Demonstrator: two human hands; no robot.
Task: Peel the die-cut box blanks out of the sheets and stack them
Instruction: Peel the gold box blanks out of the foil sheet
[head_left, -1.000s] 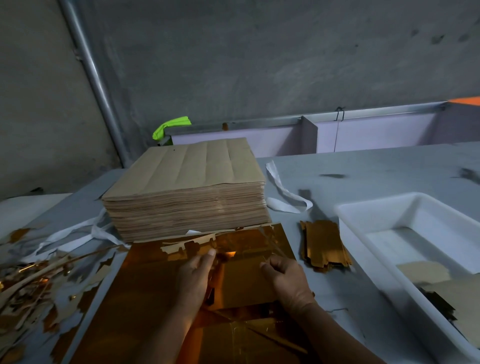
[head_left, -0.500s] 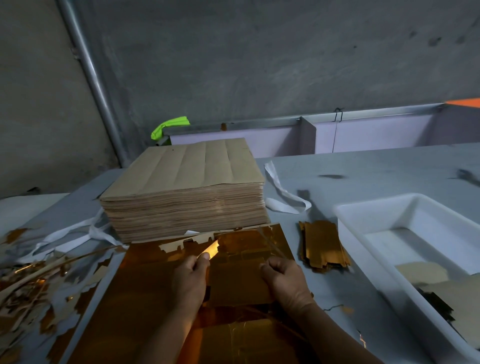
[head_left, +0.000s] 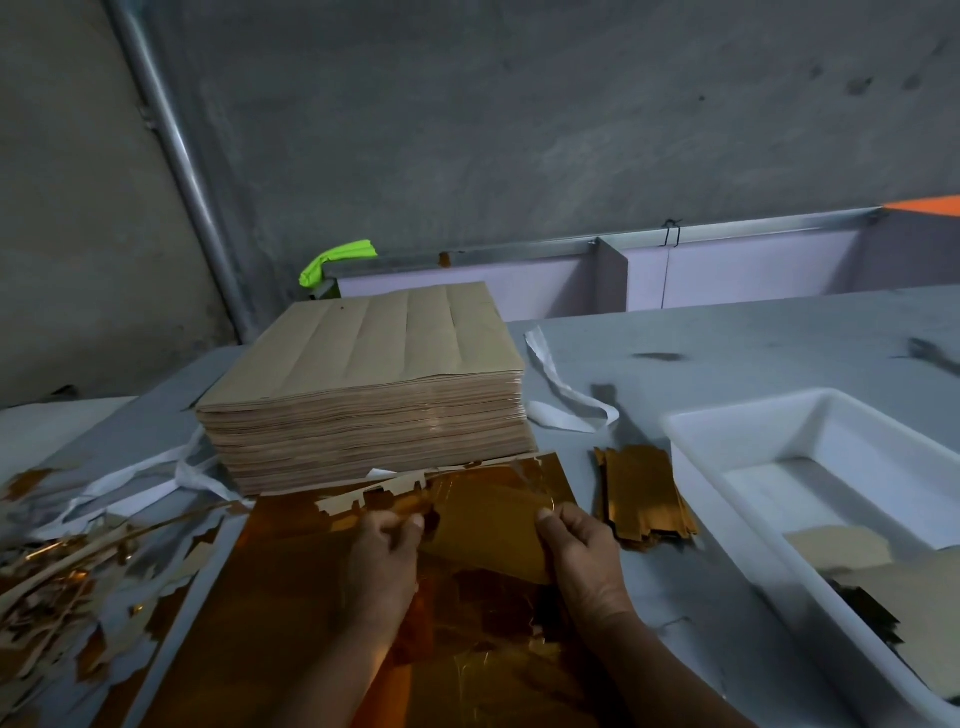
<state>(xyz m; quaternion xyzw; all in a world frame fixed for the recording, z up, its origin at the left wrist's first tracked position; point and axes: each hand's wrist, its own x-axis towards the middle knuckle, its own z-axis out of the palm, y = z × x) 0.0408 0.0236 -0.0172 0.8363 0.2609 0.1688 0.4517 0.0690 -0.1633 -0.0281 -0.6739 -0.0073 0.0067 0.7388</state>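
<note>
Grey table is carrying everything. Tall brown stack is sitting at the back, its front edge touching the far edge of the gold sheet, which is lying flat in front of the person. White tray is sitting to the right, scrap is piling up on the left. Small pile of finished blanks is lying between sheet and tray. One blank is lifting off the sheet's far right corner, held between both hands. Left hand is pinching its left edge with curled fingers; right hand is pinching the right edge, thumb on top, other fingers hidden under it. Neither hand is pinning the sheet down. Likely risks: if any nicks are holding, the pull is probably dragging the sheet up or tearing a flap; a hard pinch is likely creasing the foil; a careless drop could skew the pile.
</note>
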